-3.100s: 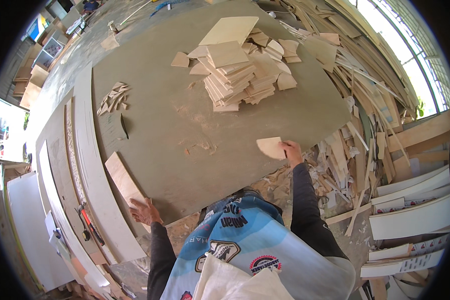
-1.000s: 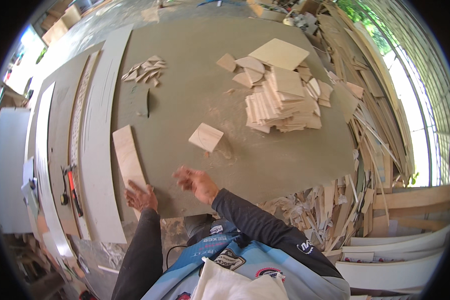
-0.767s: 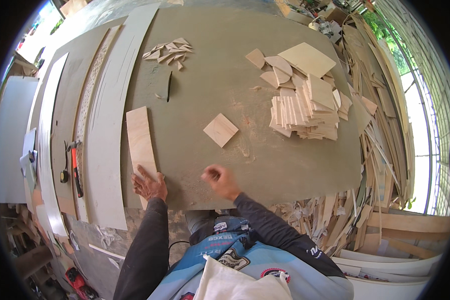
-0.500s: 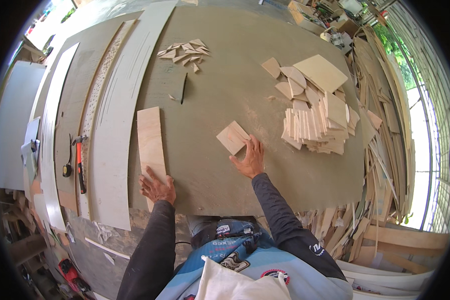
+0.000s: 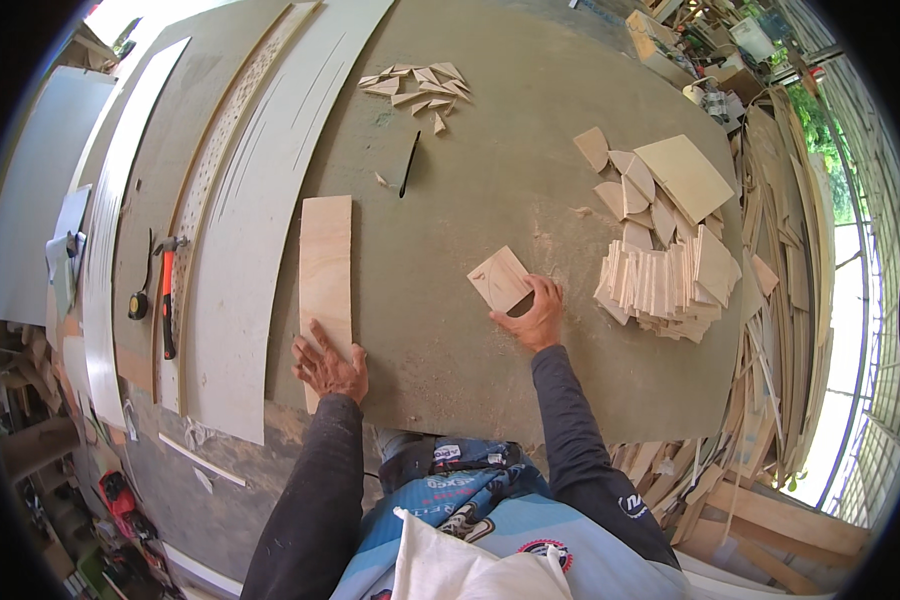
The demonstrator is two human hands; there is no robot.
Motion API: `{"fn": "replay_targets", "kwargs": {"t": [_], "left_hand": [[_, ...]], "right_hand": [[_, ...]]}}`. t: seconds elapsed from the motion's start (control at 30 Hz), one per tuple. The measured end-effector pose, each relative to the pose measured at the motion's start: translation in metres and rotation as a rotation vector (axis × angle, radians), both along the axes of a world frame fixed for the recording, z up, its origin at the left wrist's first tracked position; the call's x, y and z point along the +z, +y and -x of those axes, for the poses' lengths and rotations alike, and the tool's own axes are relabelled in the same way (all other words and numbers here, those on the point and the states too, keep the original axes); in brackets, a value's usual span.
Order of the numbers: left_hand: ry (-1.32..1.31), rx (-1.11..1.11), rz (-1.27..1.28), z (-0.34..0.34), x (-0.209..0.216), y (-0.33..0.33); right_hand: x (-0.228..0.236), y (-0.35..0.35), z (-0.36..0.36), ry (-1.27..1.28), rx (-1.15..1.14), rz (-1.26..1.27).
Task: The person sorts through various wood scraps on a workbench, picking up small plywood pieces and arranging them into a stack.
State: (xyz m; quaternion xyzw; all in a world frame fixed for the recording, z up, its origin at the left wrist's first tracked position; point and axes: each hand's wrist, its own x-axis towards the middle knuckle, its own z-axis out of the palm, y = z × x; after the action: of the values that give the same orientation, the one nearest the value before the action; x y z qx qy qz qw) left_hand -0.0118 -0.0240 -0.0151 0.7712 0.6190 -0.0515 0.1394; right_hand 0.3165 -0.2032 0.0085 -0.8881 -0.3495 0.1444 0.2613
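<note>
A small square plywood piece (image 5: 499, 278) with a curved pencil line lies on the grey worktable (image 5: 530, 130). My right hand (image 5: 532, 315) grips its near corner, fingers curled over the edge. My left hand (image 5: 328, 364) rests flat, fingers spread, on the near end of a long narrow wooden board (image 5: 326, 270) lying lengthwise on the table. A thin dark pencil-like tool (image 5: 409, 163) lies farther out between the two.
A stack of cut plywood squares (image 5: 665, 285) with loose curved pieces (image 5: 625, 180) sits to the right. Small triangular offcuts (image 5: 417, 85) lie at the far side. Long white panels (image 5: 260, 230), a hammer (image 5: 167, 300) and a tape measure (image 5: 138, 305) are left. Scrap wood (image 5: 770, 330) piles right.
My right hand reached forward from the table's near edge to the square plywood piece and took hold of it. My left hand stayed on the long board.
</note>
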Motion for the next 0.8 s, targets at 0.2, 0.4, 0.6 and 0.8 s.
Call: {"fn": "replay_targets", "kwargs": {"t": [0.2,0.4,0.6,0.8], "left_hand": [[0.017,0.007,-0.021,-0.008,0.003,-0.002],[-0.021,0.007,-0.041,-0.006,0.003,-0.001],[-0.033,-0.01,-0.062,-0.003,-0.001,0.0],[-0.02,0.006,-0.022,-0.006,0.003,0.0]], "right_hand": [[0.004,-0.034,0.032,1.167,-0.525,-1.052],[0.02,-0.008,0.07,0.7,-0.372,-0.482],[0.004,0.06,0.04,0.02,0.017,-0.224],[-0.031,0.138,0.012,-0.194,0.3,-0.234]]}}
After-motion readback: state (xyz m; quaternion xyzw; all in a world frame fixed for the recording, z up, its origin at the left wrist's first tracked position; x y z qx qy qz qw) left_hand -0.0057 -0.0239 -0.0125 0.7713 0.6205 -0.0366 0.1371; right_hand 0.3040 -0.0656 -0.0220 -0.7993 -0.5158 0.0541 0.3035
